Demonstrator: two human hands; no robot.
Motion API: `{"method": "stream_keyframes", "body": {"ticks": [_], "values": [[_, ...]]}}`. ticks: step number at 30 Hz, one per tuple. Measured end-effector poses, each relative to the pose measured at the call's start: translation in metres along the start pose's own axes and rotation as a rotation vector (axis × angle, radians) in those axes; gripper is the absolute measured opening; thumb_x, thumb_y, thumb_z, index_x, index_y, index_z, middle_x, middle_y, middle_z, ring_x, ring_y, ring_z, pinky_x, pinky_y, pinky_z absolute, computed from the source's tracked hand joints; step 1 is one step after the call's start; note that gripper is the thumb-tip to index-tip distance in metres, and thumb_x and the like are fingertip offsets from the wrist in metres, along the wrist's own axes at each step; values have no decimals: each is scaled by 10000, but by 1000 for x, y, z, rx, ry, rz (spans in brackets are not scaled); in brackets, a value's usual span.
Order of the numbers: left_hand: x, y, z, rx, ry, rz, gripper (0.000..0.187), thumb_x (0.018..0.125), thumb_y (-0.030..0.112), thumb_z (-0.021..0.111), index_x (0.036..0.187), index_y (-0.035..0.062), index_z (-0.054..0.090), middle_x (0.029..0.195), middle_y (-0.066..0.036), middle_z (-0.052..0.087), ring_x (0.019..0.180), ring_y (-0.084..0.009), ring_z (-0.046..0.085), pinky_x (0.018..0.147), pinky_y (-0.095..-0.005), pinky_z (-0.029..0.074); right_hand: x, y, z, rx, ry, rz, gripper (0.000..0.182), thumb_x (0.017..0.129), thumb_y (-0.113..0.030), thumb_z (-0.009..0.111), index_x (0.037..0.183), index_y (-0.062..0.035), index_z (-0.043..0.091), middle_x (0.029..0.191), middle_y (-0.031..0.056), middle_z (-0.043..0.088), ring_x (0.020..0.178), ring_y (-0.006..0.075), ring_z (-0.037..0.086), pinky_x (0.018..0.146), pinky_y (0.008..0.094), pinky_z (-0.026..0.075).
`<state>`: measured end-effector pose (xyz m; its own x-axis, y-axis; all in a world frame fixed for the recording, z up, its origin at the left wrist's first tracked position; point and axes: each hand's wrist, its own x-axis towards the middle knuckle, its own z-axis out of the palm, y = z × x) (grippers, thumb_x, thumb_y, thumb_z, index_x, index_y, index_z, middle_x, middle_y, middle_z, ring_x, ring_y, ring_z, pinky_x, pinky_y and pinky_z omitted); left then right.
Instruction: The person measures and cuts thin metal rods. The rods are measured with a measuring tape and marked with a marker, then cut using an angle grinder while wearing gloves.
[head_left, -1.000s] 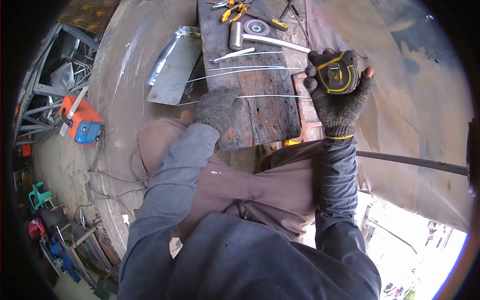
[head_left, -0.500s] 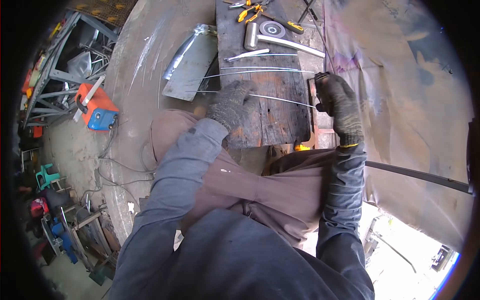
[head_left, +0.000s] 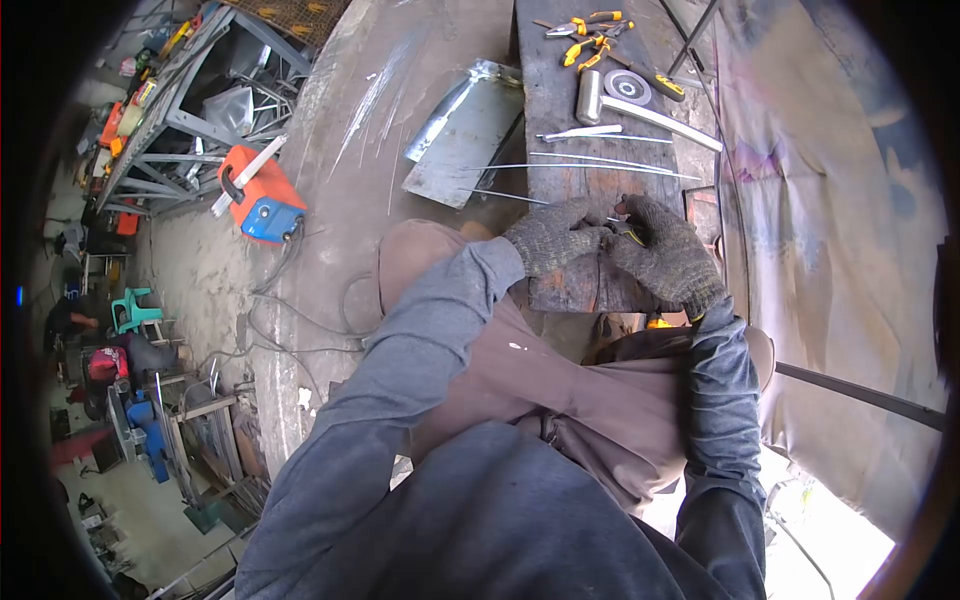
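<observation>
My left hand [head_left: 556,236], in a dark knitted glove, is closed around a thin metal rod [head_left: 508,195] over the near part of the dark wooden board [head_left: 560,292]. The rod sticks out to the left of it. Against its fingers is my gloved right hand [head_left: 664,248], with fingers bent at the rod's right part, mostly hidden between the hands. Other thin rods [head_left: 612,162] lie across the board just beyond. Farther up are a hammer [head_left: 591,98], a grinding disc [head_left: 627,88] and yellow-handled pliers [head_left: 590,45].
A bent sheet-metal piece [head_left: 465,140] lies left of the board. An orange and blue machine [head_left: 262,198] with cables stands farther left, near a metal frame rack [head_left: 190,120]. A hanging sheet [head_left: 800,200] and a dark bar [head_left: 860,392] are on the right.
My right hand has moved left along the rod to meet my left hand. The view has shifted, so the board and tools appear farther right.
</observation>
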<state>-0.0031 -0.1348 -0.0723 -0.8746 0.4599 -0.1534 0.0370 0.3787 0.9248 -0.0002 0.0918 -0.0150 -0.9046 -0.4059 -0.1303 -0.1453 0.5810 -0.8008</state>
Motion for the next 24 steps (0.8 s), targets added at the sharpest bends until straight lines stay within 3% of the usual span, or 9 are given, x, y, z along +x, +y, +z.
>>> {"method": "stream_keyframes", "body": {"ticks": [6, 9, 12, 13, 15, 17, 19, 21, 24], "values": [[-11, 15, -20, -110, -26, 109, 259, 969, 191, 668, 1159, 21, 624, 949, -65, 675, 879, -161, 645, 781, -321, 527, -10, -7, -18, 114, -62, 43, 536, 906, -243, 711, 1373, -22, 569, 1233, 172, 667, 1148, 258, 657, 988, 349, 517], [-30, 24, -64, -710, -37, 63, 249, 952, 203, 668, 1139, 47, 616, 818, -28, 594, 708, -123, 562, 616, -274, 439, -29, 1, -35, 296, 13, 100, 419, 956, -195, 647, 1343, -40, 603, 1193, 145, 667, 1108, 233, 659, 931, 342, 526], [-43, 14, -106, -1430, 50, 142, 236, 898, 189, 684, 1078, 51, 619, 736, 6, 478, 637, -112, 419, 606, -264, 408, -52, 3, -70, -226, 96, 42, 349, 979, -191, 616, 1315, -105, 646, 1029, 178, 632, 968, 306, 651, 868, 405, 509], [-49, 15, -119, -1511, 41, 217, 187, 885, 185, 678, 1012, 56, 629, 724, 16, 466, 623, -120, 390, 612, -272, 410, -55, 31, -75, -301, 211, -124, 338, 972, -187, 608, 1301, -122, 652, 1029, 190, 632, 986, 352, 639, 886, 445, 501], [-47, 8, -134, -1447, 96, 395, 147, 876, 177, 670, 964, 63, 638, 711, 25, 456, 603, -133, 378, 614, -277, 415, -56, 43, -88, -497, 241, -28, 313, 976, -203, 583, 1270, -135, 667, 1055, 198, 647, 1000, 381, 635, 885, 488, 498], [-41, 8, -135, -1259, 694, 170, 170, 897, 223, 684, 955, 70, 639, 720, 24, 499, 601, -139, 414, 592, -281, 409, -50, 47, -94, -578, 295, 18, 311, 978, -224, 573, 1262, -144, 670, 1066, 200, 651, 1009, 388, 636, 888, 496, 499], [-24, 7, -120, -1129, 867, 77, 216, 921, 267, 706, 973, 65, 651, 800, -7, 591, 666, -132, 525, 617, -307, 468, -46, 50, -102, -663, 351, 72, 310, 979, -245, 564, 1254, -153, 674, 1077, 201, 656, 1018, 396, 636, 890, 504, 500], [-14, 29, -80, 8, 1390, 228, 243, 929, 267, 731, 1028, 56, 665, 904, -35, 650, 771, -131, 609, 679, -316, 525, -40, 58, -104, -767, 416, 100, 333, 982, -287, 554, 1268, -161, 668, 1087, 206, 656, 1028, 403, 635, 895, 507, 500], [-16, 34, -39, 387, 859, 501, 202, 905, 177, 724, 1073, 75, 674, 968, -61, 672, 850, -184, 644, 776, -352, 539, -43, 90, -104, -718, 412, 101, 339, 979, -294, 560, 1273, -159, 663, 1081, 209, 652, 1026, 412, 635, 900, 507, 500]]}}
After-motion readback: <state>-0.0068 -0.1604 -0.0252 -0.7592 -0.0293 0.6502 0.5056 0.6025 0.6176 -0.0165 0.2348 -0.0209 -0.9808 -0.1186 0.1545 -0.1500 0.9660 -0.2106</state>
